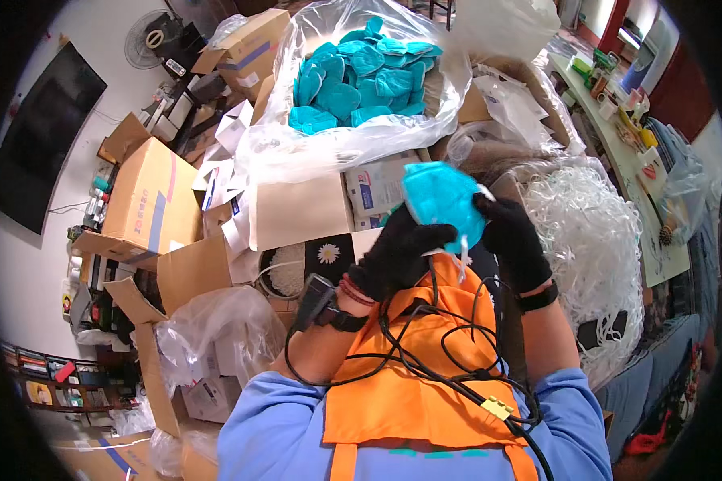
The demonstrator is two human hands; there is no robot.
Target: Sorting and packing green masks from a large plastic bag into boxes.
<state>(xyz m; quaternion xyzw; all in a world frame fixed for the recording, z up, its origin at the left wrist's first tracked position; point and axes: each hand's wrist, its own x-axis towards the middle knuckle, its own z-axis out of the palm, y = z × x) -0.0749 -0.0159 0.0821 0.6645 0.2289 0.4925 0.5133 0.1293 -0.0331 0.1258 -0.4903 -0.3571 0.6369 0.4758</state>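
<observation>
A teal cup-shaped face mask (pixel 443 199) is held up in front of my chest between both hands. My left hand (pixel 399 250), in a black glove, is closed on its lower left edge, the thumb lying across the front. At the opposite edge, my right hand (pixel 513 240), also gloved in black, pinches the mask's right side. A bit of white strap shows by the right fingertips, and another white strip hangs below the mask. Beyond my hands, a heap of similar teal masks (pixel 361 84) lies in a box lined with clear plastic (pixel 277 148).
A tangled pile of white elastic straps (pixel 586 232) fills a box at my right. Cardboard boxes (pixel 148 200) stand at the left, one holding plastic-wrapped packs (pixel 212 393). A long cluttered table (pixel 670 256) runs along the right. Black cables (pixel 401 353) loop over my orange apron.
</observation>
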